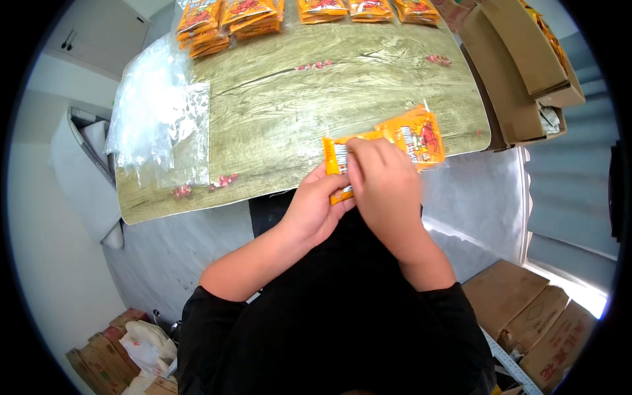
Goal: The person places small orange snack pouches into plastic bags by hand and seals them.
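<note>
An orange snack packet point(337, 157) with printed writing is in my hands near the table's front edge. My left hand point(313, 207) holds it from the left, thumb on its face and fingers underneath. Curled over its right part, my right hand point(387, 180) has its fingertips on the packet and hides much of it. Just past the right hand, more orange packets point(428, 133) with a red cartoon figure lie at the table edge, partly overlapped; how many cannot be told. Clear plastic bags point(153, 108) lie flat on the left side of the table.
Stacks of orange packets point(252, 15) line the far edge of the wood-patterned table point(296, 103). Open cardboard boxes point(513, 64) stand beyond the right edge, one holding orange packets. More cartons point(533, 306) are on the floor at right and lower left point(106, 360).
</note>
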Tool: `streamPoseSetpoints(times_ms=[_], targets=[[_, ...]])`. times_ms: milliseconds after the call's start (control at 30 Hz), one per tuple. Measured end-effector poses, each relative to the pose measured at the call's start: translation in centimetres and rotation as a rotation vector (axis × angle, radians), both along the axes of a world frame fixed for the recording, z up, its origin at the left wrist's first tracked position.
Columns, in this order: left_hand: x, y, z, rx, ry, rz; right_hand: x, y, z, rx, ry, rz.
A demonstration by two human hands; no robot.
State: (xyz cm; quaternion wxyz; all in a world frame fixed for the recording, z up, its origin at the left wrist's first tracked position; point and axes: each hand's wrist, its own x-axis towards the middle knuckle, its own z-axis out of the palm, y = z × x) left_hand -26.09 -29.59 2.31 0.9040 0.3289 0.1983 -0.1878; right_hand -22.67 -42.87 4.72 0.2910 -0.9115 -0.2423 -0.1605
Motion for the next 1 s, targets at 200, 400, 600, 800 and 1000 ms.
streamPoseSetpoints(times_ms=[200, 400, 600, 800, 1000], targets=[[0.2, 1.0, -1.4, -0.164, 0.032, 0.199, -1.4, 0.7, -0.8, 0.013, 0.026, 0.090], [-1.0, 2.3, -3.7, -0.620, -0.056, -0.063, -2.5, 1.2, -0.5, 0.062, 0.012, 0.219], [-0.5, 3.4, -3.3, -0.370, 0.000, -0.026, -2.8, 0.7, -1.0, 0.108, 0.026, 0.202], [-0.8, 3.7, -2.3, -0.153, 0.061, 0.052, -0.7, -3.3, -2.9, 0.027, -0.062, -0.069], [-0.5, 3.5, -2.6, -0.089, -0.010, -0.056, -0.2, -5.9, -3.4, -0.017, 0.049, -0.067]])
